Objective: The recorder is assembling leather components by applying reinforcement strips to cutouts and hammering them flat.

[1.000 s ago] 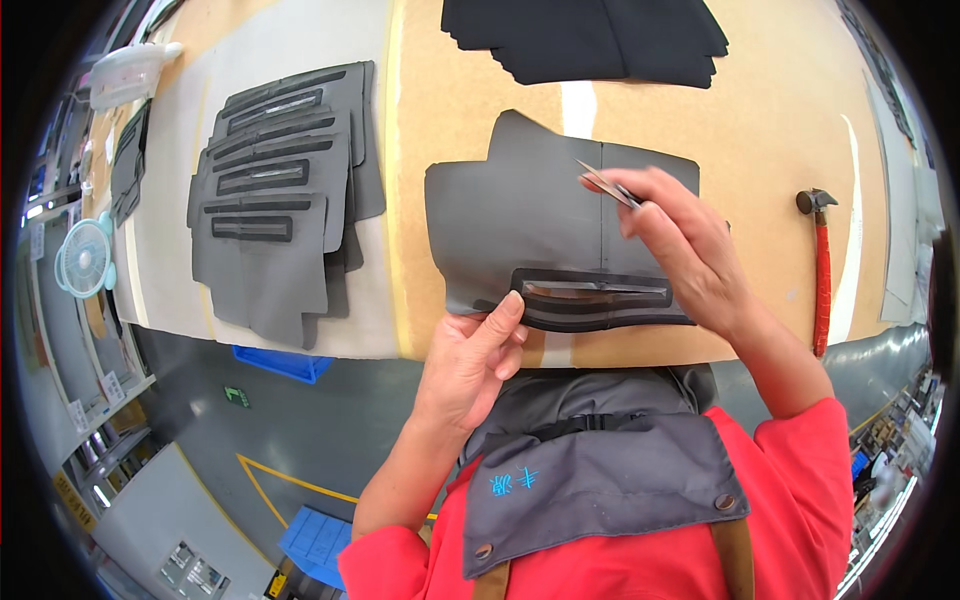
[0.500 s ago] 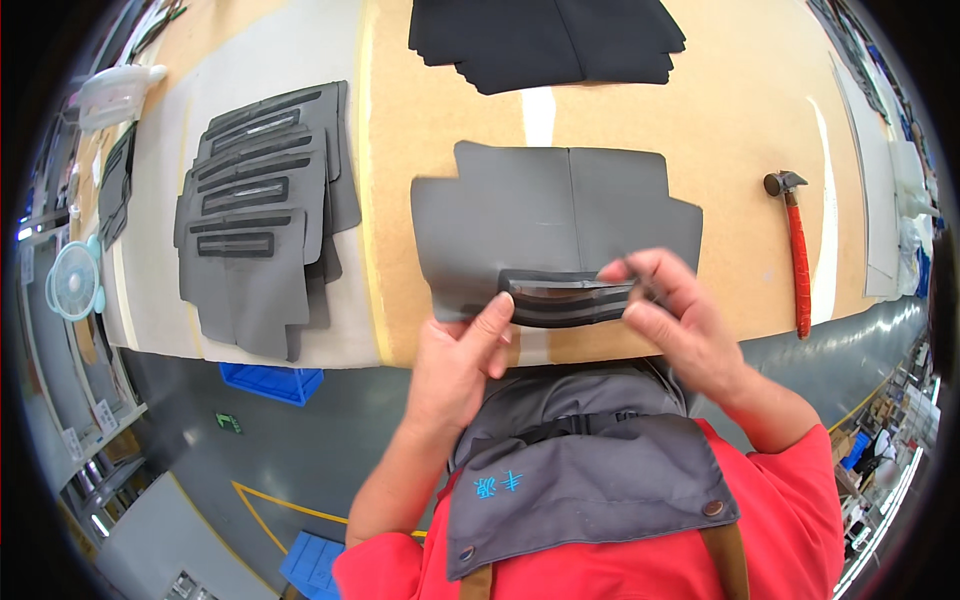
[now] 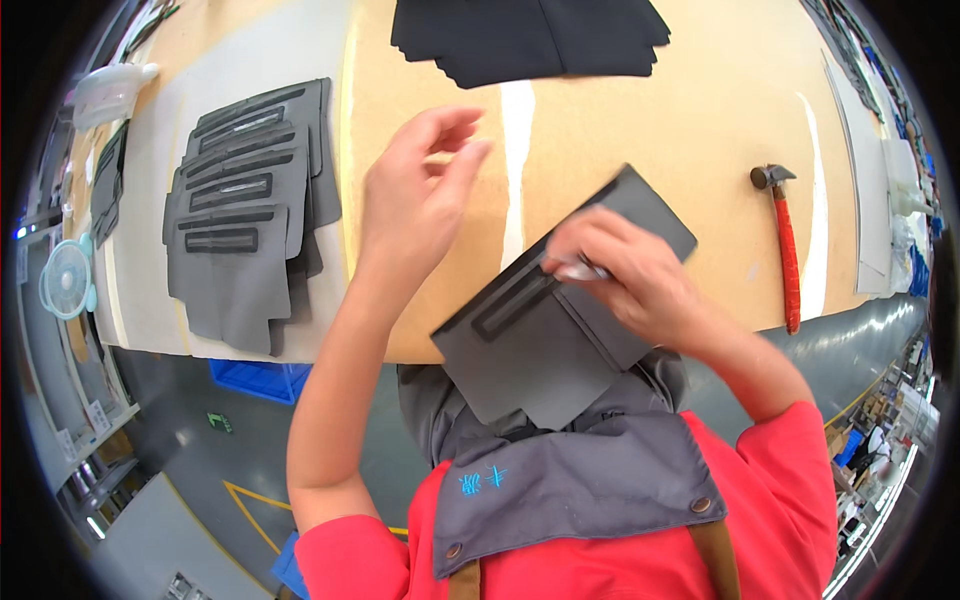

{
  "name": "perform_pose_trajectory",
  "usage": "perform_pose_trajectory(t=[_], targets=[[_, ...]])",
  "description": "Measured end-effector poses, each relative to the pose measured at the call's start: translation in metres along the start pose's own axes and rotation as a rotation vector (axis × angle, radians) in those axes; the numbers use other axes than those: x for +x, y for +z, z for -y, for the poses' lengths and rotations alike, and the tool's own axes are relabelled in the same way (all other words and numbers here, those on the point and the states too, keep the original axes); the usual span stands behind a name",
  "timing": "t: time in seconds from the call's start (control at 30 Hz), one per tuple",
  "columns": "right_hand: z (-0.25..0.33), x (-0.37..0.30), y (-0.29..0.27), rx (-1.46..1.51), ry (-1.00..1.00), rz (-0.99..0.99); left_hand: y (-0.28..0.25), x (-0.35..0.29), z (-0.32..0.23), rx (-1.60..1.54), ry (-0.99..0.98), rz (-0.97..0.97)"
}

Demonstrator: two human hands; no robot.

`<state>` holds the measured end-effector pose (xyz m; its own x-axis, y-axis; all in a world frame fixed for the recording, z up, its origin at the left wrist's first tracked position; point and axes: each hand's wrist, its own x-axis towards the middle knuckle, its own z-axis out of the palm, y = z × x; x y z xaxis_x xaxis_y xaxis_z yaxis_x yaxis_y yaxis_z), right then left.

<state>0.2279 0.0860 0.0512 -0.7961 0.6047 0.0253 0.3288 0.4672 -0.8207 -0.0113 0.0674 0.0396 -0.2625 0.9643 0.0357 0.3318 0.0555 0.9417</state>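
Observation:
A grey sheet panel [image 3: 535, 365] with a black-edged rectangular slot lies turned at an angle, its lower part overhanging the table's front edge toward my apron. My right hand [image 3: 630, 280] is over the panel near the end of the slot, its fingers closed on a small shiny metal thing, mostly hidden and blurred. Up and to the left, my left hand [image 3: 420, 190] is raised above the table, apart from the panel. Its fingers are loosely curled, the thumb stands away from them, and nothing shows between.
Overlapping grey panels [image 3: 235, 285] with similar slots lie at the left. A stack of black panels [image 3: 530, 40] sits at the far side. A red-handled hammer [image 3: 785, 245] rests at the right. A light-blue fan [image 3: 68, 280] stands at the left edge.
The panel has been turned round, its slot now on the far left side, and drawn toward me. My left hand has let go and risen away to the far left.

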Motion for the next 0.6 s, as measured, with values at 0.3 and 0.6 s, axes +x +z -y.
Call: perform_pose_trajectory(t=[0.3, 0.6], targets=[[-0.019, 0.041, 0.015, -0.149, -0.093, 0.246, -0.025, -0.116, 0.025, 0.038, -0.167, -0.139], [-0.018, 0.023, 0.012, -0.145, -0.068, 0.144, -0.015, -0.116, 0.005, 0.418, -0.041, 0.136]])
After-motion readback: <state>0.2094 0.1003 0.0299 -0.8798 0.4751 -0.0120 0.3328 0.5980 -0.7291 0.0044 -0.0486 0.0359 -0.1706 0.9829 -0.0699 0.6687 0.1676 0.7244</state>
